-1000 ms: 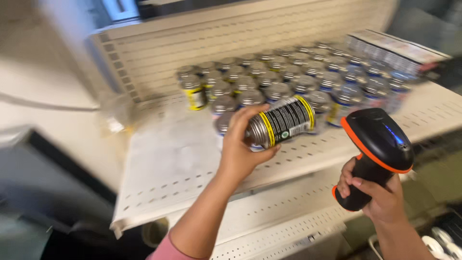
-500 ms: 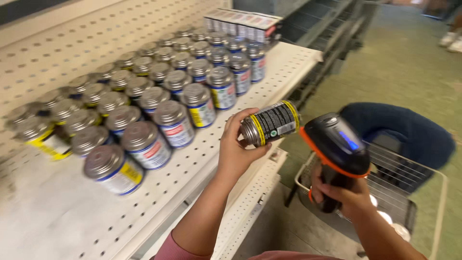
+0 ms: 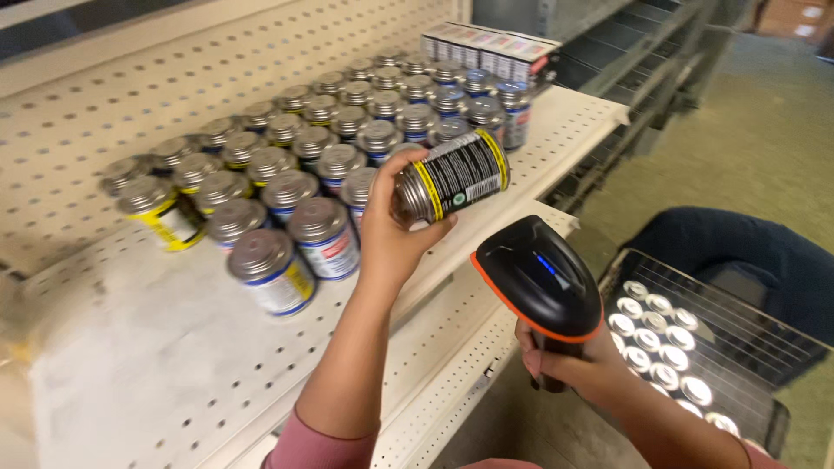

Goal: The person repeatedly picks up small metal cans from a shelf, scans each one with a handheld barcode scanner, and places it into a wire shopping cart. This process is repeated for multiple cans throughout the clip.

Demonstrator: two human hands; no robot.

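Can [image 3: 452,178], one, on its side, gripped in your left hand [image 3: 391,234]; scanner [image 3: 543,287], one, clasped in your right hand [image 3: 573,365] just below; some thirty cans [image 3: 321,156] on shelf [image 3: 130,347].

The can [image 3: 452,178] lies tipped on its side in the left hand [image 3: 391,239], its label black with white print and yellow bands at both ends. On the shelf [image 3: 130,347] behind it stand rows of round metal-lidded cans [image 3: 347,139]; most wear blue and white labels, the nearest one [image 3: 271,276] blue with a yellow patch, and one at far left [image 3: 165,217] shows a yellow label. At the back right sits a row of flat boxes [image 3: 491,52], white-topped with dark sides. The scanner [image 3: 539,282] in the right hand [image 3: 569,365] glows with a small blue light on its black head.
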